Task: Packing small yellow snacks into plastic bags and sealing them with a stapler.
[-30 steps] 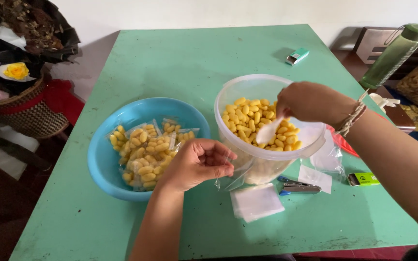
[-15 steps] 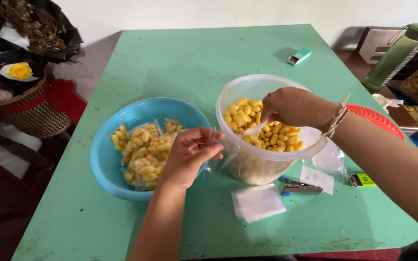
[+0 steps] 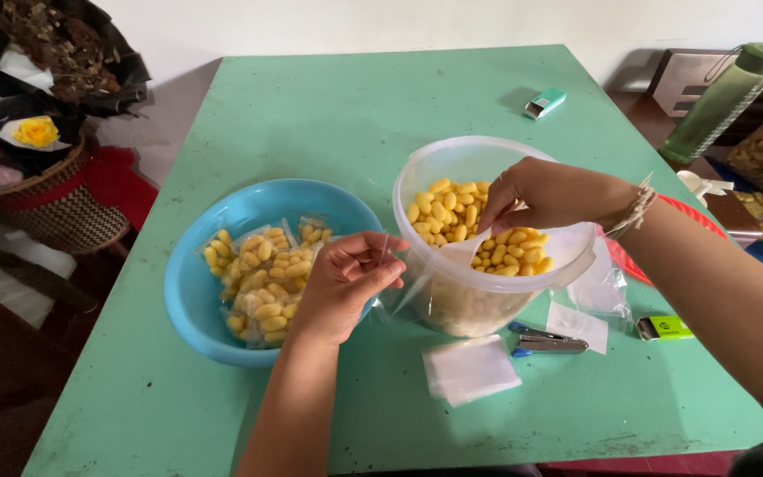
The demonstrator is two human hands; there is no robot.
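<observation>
Two hands work over a green table (image 3: 328,115). The right hand (image 3: 549,194) reaches into a clear round tub (image 3: 452,159) of yellow oval snacks (image 3: 443,212), its fingers pinched together on a white plastic spoon (image 3: 463,250) that dips among the pieces. The left hand (image 3: 342,287) sits just beside the tub, between it and a blue bowl (image 3: 222,221), with thumb and fingertips closed on the mouth of a small clear plastic bag (image 3: 404,287) that hangs against the tub's wall. The blue bowl holds several small clear packets (image 3: 262,269), square and flat, each filled with the same yellow pieces. In front of the tub lie a stack of empty clear bags (image 3: 470,371), a stapler with blue tips (image 3: 547,342) and a yellow-green lighter (image 3: 664,328). A teal lighter (image 3: 544,102) rests near the far edge. At the right, off the table, a green bottle (image 3: 721,97) stands tilted.
</observation>
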